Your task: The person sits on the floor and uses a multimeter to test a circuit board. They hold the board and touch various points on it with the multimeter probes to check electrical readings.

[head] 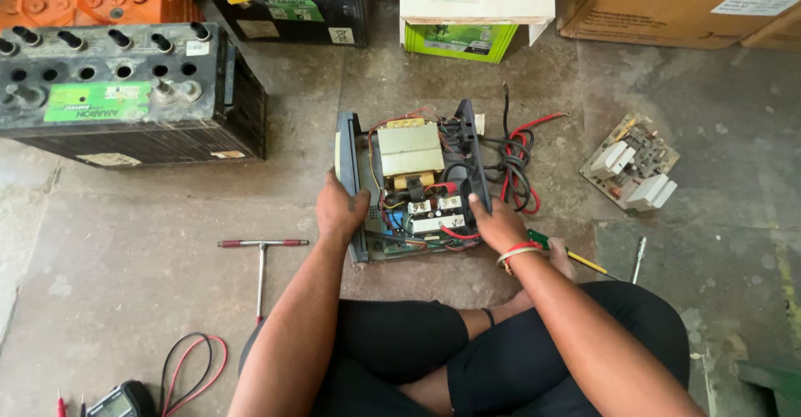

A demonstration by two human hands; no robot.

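opened inverter chassis [409,185] lying on the concrete floor [125,242] just ahead of the crossed legs, long axis running away from the person — left hand [340,208] gripping its left wall, right hand [498,223] clasping the right edge, both equally near.

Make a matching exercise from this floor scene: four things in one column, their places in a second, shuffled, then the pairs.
Things:
1. T-handle wrench
2. loose circuit board
3. large grey battery
4. multimeter

Places:
A. far left, beyond the open inverter chassis
B. bottom left corner, beside coiled red and black leads
C. on the floor right of the chassis
D. on the floor just left of the left hand

Pairs: 1-D, 2-C, 3-A, 4-B
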